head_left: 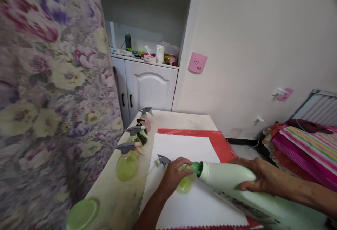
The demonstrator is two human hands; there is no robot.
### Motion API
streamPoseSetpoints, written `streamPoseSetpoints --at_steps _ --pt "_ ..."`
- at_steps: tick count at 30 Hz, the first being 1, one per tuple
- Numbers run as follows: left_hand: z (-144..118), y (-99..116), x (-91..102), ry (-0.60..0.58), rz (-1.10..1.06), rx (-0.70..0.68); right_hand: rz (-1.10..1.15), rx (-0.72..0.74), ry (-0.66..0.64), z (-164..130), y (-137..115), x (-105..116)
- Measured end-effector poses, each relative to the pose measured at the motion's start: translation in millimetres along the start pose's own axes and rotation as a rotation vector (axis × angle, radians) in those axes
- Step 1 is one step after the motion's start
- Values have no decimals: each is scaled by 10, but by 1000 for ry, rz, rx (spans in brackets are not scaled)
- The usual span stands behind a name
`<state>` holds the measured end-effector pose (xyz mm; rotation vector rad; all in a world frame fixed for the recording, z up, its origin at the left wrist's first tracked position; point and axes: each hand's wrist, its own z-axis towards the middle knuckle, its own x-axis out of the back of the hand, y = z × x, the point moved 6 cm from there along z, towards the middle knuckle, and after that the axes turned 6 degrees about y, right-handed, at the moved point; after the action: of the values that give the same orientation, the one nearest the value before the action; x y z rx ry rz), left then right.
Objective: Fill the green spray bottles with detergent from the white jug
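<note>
Head view: big pale green jug (237,184) tipped nearly flat, green spout (197,168) aimed straight at the mouth of a small yellow-green bottle (184,184). Right hand (256,179) laid over the jug's upper side, fingers wrapped loosely around it, carrying the tilt. Left hand (173,175) clamped around the small bottle's neck, fingers closed, pinning it on the white sheet (184,149). Spout and bottle mouth touching or all but touching; hard to tell which. No stream of liquid visible, and level inside the small bottle hidden behind the left hand.

Grey spray head (162,160) lying loose on the white sheet just beside the left hand, so cap clearly off this bottle. Red sheet (218,142) peeking out beneath the white one, both spread on the pale surface (184,117).

Along the left edge of the surface, a row of spray bottles (131,153) standing upright with heads already on: yellow-green ones near, a pinkish one farthest back. Round green lid (82,214) lying flat at the near left corner, probably the jug's.

Judging by all this: pour set up, filling of this bottle apparently in hand, spray head not yet back on, jug not yet capped. Contents of the standing bottles impossible to read from here.
</note>
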<state>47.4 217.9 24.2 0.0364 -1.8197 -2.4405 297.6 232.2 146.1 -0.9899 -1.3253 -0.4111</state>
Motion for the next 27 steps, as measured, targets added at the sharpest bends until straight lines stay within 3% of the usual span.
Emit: streamPoseSetpoints --at_steps 7,27 --pt "7 -13 -3 15 -7 -2 20 1 -90 -6 -50 9" --pt "-12 -47 -12 20 12 -23 -103 24 -51 -1 -40 34"
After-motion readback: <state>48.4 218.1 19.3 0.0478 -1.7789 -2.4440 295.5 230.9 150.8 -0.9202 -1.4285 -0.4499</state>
